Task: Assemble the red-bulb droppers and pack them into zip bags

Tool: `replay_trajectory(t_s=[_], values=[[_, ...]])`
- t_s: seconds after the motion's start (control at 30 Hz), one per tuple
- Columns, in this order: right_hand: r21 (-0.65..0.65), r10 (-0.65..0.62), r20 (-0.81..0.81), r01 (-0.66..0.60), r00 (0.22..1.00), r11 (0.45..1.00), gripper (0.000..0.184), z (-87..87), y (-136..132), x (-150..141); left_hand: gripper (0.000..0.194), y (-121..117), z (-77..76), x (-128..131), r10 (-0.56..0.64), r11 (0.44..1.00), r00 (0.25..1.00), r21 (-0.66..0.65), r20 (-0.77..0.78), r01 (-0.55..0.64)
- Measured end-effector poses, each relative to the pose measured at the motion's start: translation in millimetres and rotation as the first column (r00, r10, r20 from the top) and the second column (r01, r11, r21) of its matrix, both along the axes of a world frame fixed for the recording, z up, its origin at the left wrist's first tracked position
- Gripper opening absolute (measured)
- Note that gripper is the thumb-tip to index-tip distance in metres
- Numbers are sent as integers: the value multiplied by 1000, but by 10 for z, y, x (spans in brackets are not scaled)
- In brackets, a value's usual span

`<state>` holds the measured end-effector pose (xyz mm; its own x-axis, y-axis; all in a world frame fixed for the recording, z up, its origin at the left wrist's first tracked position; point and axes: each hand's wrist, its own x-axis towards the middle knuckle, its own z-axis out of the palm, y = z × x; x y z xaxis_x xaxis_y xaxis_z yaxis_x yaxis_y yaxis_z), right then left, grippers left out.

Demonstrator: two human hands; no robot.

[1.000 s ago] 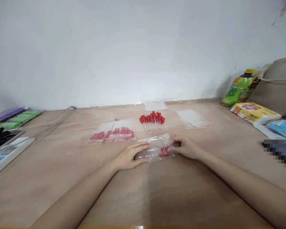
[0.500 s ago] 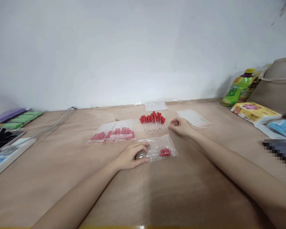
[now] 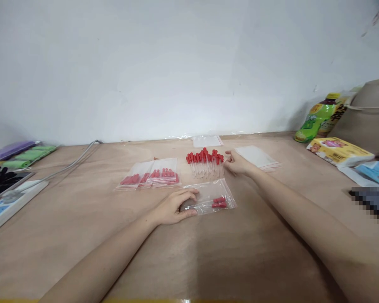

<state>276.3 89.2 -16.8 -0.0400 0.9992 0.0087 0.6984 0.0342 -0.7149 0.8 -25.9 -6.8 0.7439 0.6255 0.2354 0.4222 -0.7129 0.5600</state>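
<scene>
A clear zip bag [image 3: 205,195] lies flat in front of me, with red dropper bulbs [image 3: 219,202] visible inside near its right end. My left hand [image 3: 178,205] rests at the bag's left end, thumb and fingers apart on the plastic. Behind the bag lies a row of droppers [image 3: 205,160] with red rubber bulbs and clear stems. My right hand [image 3: 236,163] is at the row's right end, fingers curled closed at the bulb of the outermost dropper [image 3: 221,159]; its fingertips partly hide the contact. Left of the row are overlapping zip bags [image 3: 159,171] holding red-bulbed droppers.
Flat zip bags [image 3: 255,156] lie behind my right hand, and another flat bag [image 3: 206,141] lies by the wall. To the right stand a green bottle [image 3: 316,120], a yellow tissue pack [image 3: 339,151] and a beige bag [image 3: 366,118]. At left are a power strip [image 3: 15,206] and cable [image 3: 77,162].
My right hand has shifted slightly up, its fingertips now meeting the row's right end. The outermost bulb sits farther right. Red bulbs inside the front bag look more separated. My left hand stays put.
</scene>
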Motion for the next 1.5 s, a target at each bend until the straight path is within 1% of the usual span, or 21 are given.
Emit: replay_trajectory(t_s=[0.1, 0.17, 0.23, 0.3, 0.37, 0.47, 0.53, 0.63, 0.77, 0.83, 0.9, 0.97, 1.03, 1.13, 1.2, 1.27, 1.33, 1.4, 1.5], values=[[116, 28, 18, -30, 999, 993, 52, -2, -45, 140, 28, 13, -13, -3, -10, 1000, 1000, 12, 6, 10], [208, 19, 24, -24, 1000, 978, 50, -4, -45, 213, 29, 23, -23, -7, -13, 1000, 1000, 18, 9, 12], [247, 18, -19, -13, 1000, 969, 48, 0, -44, 256, 30, 31, -35, -13, -15, 1000, 1000, 23, 8, 14], [225, 34, -129, -4, 991, 974, 46, 15, -69, 270, 31, 37, -46, -19, -17, 999, 1000, 30, 10, 17], [162, 29, -298, 21, 954, 987, 54, 34, -139, 259, 31, 40, -55, -23, -16, 999, 1000, 36, 8, 16], [68, 3, -539, 40, 842, 997, 78, 36, -321, 218, 32, 40, -61, -24, -12, 999, 1000, 42, -3, 12], [49, 7, -635, 31, 772, 998, 82, 3, -467, 183, 32, 39, -60, -23, -15, 999, 1000, 46, -3, 15], [52, -26, -725, 93, 688, 994, 74, -80, -670, 122, 32, 42, -58, -21, -19, 998, 1000, 53, -3, 19], [55, -73, -776, 183, 626, 982, 61, -173, -862, 35, 36, 45, -58, -26, -11, 999, 1000, 52, -26, 12], [54, -67, -798, 182, 599, 982, 58, -204, -931, 2, 42, 42, -60, -32, 2, 999, 999, 51, -42, 0], [49, -35, -814, 128, 580, 991, 54, -227, -989, -18, 47, 38, -62, -38, 16, 998, 998, 54, -53, -13], [45, 2, -815, 60, 579, 997, 50, -244, -1035, -21, 50, 33, -64, -43, 22, 998, 998, 56, -56, -18], [38, 26, -801, 7, 599, 999, 46, -250, -1067, -6, 50, 31, -67, -46, 21, 998, 998, 57, -56, -18], [2, 65, -732, -92, 678, 996, 41, -231, -1085, 39, 50, 31, -72, -46, 22, 998, 998, 58, -55, -19], [-36, 110, -661, -177, 742, 983, 37, -202, -1080, 71, 51, 34, -74, -44, 18, 998, 998, 55, -58, -15], [-60, 158, -583, -237, 797, 970, 35, -170, -1066, 90, 51, 37, -73, -41, 10, 999, 998, 51, -58, -7], [-61, 183, -491, -243, 852, 968, 33, -143, -1043, 87, 51, 39, -69, -37, 6, 999, 998, 49, -55, -3], [-32, 199, -418, -233, 886, 972, 30, -130, -1013, 60, 51, 38, -63, -35, 8, 999, 999, 46, -50, -5], [16, 238, -418, -255, 877, 967, 27, -142, -970, -3, 51, 33, -56, -36, 14, 999, 999, 45, -47, -12]])
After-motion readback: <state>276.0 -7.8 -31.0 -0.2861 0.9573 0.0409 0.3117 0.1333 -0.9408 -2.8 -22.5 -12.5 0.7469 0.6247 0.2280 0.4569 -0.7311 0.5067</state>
